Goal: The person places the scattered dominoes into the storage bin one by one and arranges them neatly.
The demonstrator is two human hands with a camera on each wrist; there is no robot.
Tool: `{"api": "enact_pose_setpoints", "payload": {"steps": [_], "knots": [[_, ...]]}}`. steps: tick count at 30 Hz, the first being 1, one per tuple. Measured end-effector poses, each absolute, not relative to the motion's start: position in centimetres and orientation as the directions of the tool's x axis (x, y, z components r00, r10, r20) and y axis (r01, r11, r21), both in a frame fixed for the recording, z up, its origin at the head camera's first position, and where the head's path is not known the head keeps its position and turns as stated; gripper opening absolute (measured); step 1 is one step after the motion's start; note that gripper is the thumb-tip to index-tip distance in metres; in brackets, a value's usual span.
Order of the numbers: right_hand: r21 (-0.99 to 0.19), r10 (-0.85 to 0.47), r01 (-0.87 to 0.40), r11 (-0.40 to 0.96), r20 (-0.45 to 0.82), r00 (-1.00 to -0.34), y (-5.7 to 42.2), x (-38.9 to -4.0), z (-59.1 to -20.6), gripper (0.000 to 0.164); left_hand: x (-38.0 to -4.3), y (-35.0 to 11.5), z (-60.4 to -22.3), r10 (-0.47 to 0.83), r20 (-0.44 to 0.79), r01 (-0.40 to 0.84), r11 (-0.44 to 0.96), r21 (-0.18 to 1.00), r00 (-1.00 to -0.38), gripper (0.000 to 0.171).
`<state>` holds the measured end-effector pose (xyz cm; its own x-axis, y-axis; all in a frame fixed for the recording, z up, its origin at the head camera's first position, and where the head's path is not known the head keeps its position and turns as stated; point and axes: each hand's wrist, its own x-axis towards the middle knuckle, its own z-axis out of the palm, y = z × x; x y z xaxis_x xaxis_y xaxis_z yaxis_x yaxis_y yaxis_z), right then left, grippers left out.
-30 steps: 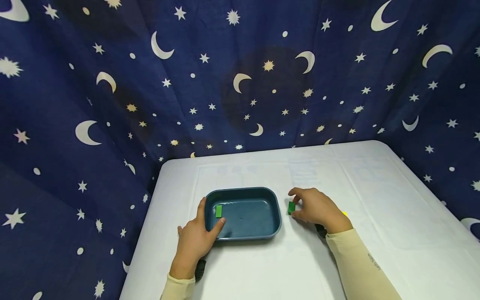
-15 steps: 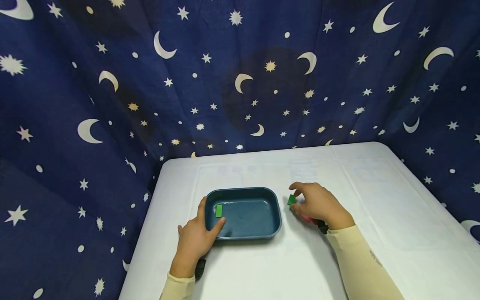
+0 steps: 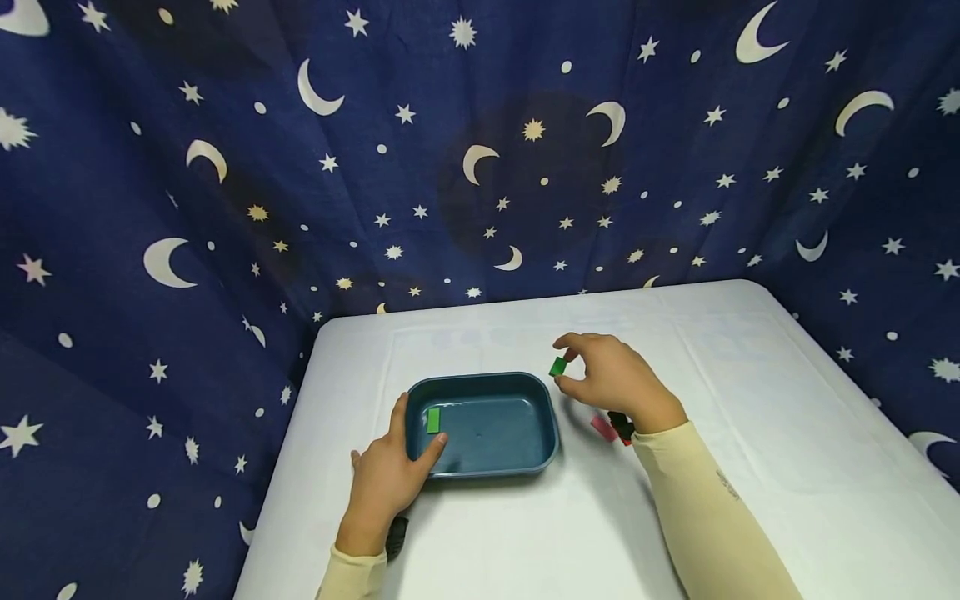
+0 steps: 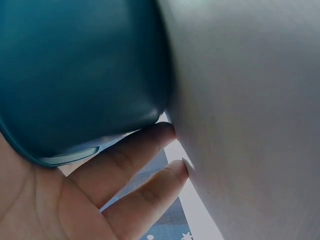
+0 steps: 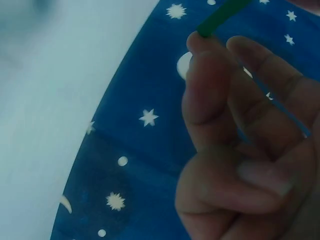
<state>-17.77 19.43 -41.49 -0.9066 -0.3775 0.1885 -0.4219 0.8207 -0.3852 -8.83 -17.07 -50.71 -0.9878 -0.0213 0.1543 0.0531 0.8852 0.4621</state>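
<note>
In the head view a blue-green plastic tray (image 3: 495, 433) stands on the white table. My left hand (image 3: 386, 483) holds its left end, thumb over the rim and the other fingers along the outside. In the left wrist view two fingertips (image 4: 167, 131) reach down beside the tray wall (image 4: 85, 65). One green block (image 3: 433, 420) lies inside, near the left end. Off the tray's back right corner, my right hand (image 3: 618, 379) pinches a second green block (image 3: 558, 367) between thumb and fingertip. The right wrist view shows this block (image 5: 222, 17) at the fingertip.
Red pieces (image 3: 603, 428) lie on the table under my right wrist, partly hidden by a black wrist-worn device (image 3: 621, 425). A white cloth (image 3: 510, 542) covers the table. Dark blue curtains (image 3: 420, 167) with moons and stars hang behind and at both sides.
My right hand has lifted the green block off the table and carried it back and left. Red pieces now show beneath the wrist; the yellow bit seen earlier is hidden. The left hand stays put.
</note>
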Motion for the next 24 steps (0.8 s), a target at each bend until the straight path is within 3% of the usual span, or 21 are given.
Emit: {"api": "enact_pose_setpoints", "payload": {"steps": [24], "knots": [[-0.386, -0.535, -0.58, 0.717, 0.229, -0.813, 9.8, -19.8, -40.5, 0.051, -8.9, -17.1, -50.8, -0.03, 0.164, 0.049, 0.887, 0.459, -0.986, 0.102]]}}
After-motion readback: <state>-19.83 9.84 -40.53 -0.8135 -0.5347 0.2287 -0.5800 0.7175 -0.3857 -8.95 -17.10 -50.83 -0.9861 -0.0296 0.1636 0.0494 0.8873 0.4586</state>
